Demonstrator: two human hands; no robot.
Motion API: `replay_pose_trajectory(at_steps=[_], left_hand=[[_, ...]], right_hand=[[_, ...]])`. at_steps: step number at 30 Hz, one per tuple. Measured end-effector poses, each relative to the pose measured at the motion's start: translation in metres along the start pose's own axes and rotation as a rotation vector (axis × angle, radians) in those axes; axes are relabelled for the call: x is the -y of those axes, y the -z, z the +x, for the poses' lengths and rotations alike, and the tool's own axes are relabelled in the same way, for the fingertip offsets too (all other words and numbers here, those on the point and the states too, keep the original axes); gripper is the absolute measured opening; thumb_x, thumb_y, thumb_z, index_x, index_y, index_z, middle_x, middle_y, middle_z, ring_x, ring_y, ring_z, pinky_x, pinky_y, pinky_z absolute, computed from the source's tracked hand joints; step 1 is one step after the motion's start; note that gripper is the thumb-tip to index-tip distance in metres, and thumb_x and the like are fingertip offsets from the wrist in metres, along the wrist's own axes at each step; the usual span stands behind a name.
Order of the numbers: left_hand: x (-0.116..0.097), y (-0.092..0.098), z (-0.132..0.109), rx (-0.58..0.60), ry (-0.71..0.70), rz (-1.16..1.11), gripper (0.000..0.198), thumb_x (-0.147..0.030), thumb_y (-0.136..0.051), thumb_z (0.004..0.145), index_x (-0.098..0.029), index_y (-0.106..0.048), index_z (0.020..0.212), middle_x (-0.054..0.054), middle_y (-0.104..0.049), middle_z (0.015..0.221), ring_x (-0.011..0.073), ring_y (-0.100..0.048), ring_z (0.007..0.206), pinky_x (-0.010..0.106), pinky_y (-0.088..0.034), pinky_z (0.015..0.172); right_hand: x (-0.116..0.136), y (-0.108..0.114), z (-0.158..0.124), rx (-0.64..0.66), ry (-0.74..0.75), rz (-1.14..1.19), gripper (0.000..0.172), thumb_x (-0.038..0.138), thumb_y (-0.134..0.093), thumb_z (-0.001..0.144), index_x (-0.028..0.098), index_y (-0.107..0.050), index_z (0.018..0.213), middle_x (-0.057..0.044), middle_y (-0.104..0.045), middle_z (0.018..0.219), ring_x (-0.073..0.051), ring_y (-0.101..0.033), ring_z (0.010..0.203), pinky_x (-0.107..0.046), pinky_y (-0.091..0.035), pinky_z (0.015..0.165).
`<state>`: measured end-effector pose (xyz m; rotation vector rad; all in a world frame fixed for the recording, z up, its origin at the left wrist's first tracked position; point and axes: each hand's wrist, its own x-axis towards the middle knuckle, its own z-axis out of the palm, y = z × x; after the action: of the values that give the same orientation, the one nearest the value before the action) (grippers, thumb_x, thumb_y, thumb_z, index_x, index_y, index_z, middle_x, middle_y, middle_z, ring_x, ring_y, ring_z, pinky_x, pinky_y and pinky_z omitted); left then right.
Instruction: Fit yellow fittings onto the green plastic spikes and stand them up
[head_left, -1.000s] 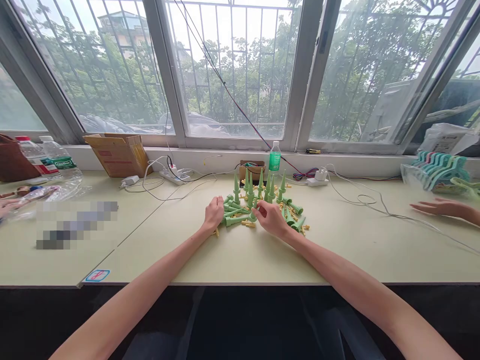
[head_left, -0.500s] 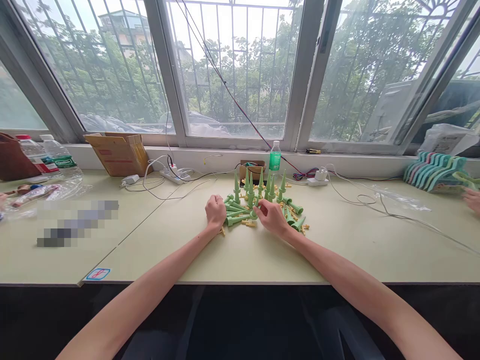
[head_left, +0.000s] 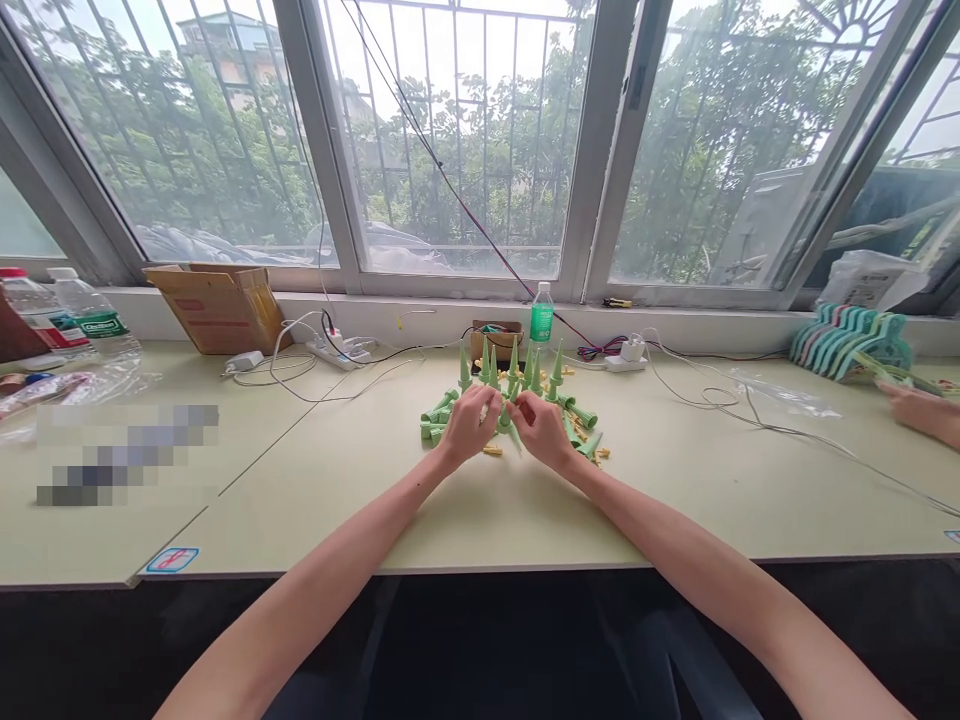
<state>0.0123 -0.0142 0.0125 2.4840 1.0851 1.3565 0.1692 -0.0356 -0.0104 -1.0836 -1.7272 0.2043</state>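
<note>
A heap of green plastic cone spikes (head_left: pixel 439 412) lies on the pale table (head_left: pixel 480 510), some upright (head_left: pixel 556 366) behind it, with small yellow pieces (head_left: pixel 492 451) scattered among them. My left hand (head_left: pixel 469 424) and my right hand (head_left: pixel 541 430) meet over the heap, fingers closed. Between them is a green cone spike (head_left: pixel 505 419), pinched by my right hand. My left fingers close beside it; what they hold is hidden.
A green bottle (head_left: pixel 541 316) and small box stand behind the heap. Cables and power strips (head_left: pixel 341 353) run along the sill. A cardboard box (head_left: pixel 221 305) and water bottles (head_left: pixel 86 320) sit left. Coloured hangers (head_left: pixel 847 340) and another person's hand (head_left: pixel 919 410) are right.
My left hand has lifted off the left side of the heap and moved right to meet my right hand. The view has shifted slightly left.
</note>
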Motion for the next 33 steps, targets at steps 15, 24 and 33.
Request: replay_pose_trajectory(at_steps=[15,24,33], left_hand=[[0.009,-0.002,-0.009,0.130,-0.061,-0.067,0.013,-0.028,-0.053,0.085,-0.020,-0.063,0.089,0.005,-0.064,0.081,0.0182,-0.057,0.078,0.032,-0.046,0.075],[0.007,0.006,-0.004,-0.072,0.196,-0.300,0.021,-0.039,-0.057,0.081,-0.019,-0.060,0.088,0.003,-0.066,0.083,0.0139,-0.058,0.068,0.026,-0.048,0.064],[0.011,0.005,-0.003,-0.053,0.403,-0.552,0.029,-0.048,-0.058,0.080,-0.019,-0.054,0.074,0.001,-0.059,0.069,0.0113,-0.054,0.055,0.027,-0.043,0.053]], right_hand=[[0.006,0.003,-0.001,0.010,-0.018,0.045,0.032,0.045,-0.044,0.092,0.018,-0.057,0.081,0.002,-0.052,0.058,-0.010,-0.042,0.051,-0.023,-0.034,0.052],[-0.001,0.002,-0.002,0.210,0.125,-0.115,0.016,0.028,-0.056,0.085,0.017,-0.060,0.074,0.001,-0.055,0.062,-0.010,-0.045,0.055,-0.023,-0.033,0.055],[-0.005,-0.004,-0.004,0.413,0.245,-0.204,0.009,0.025,-0.070,0.076,0.018,-0.066,0.074,-0.001,-0.061,0.071,-0.014,-0.053,0.070,-0.030,-0.040,0.073]])
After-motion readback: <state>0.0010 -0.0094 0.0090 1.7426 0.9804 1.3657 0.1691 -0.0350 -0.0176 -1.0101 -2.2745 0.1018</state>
